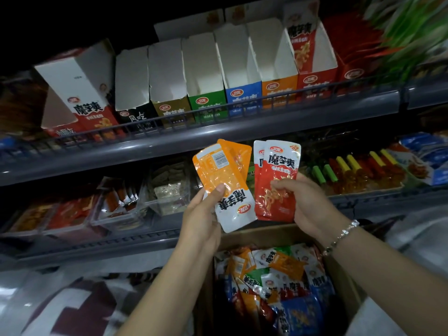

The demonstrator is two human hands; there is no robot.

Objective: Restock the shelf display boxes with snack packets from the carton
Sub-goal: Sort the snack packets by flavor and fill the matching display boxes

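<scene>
Dim grey metal shop shelving (194, 139) fills the background, its upper tier carrying a row of open-topped cardboard display boxes behind a wire rail. From left: a tilted white-and-red box (82, 93), a black box (135, 103), a tan box (169, 93), a green box (206, 88), a blue box (242, 81), an orange-fronted display box (278, 76) and a red-fronted display box (315, 64). Most appear low or empty; only the red one shows a packet standing inside.

Left hand (203, 214) pinches a small fan of glossy orange-and-white foil snack packets (223, 175), thumb pressed on the front, barcode side showing. Right hand (303, 202) grips a pair of glossy red-and-white foil snack packets (276, 180) at mid-body, fingers curled across the printed face. Both bundles are held up just below the upper shelf edge, near each other.

Handling assessment: the packets look light, flat and flexible, with slick film surfaces likely to slide against each other. A pinch across the flat faces near the lower half, as shown, should keep each stack together; gripping one sealed edge alone risks the stack splaying.

Below the forearms, the brown cardboard carton (344, 275) holds a loose heap of mixed packets (274, 282).
</scene>
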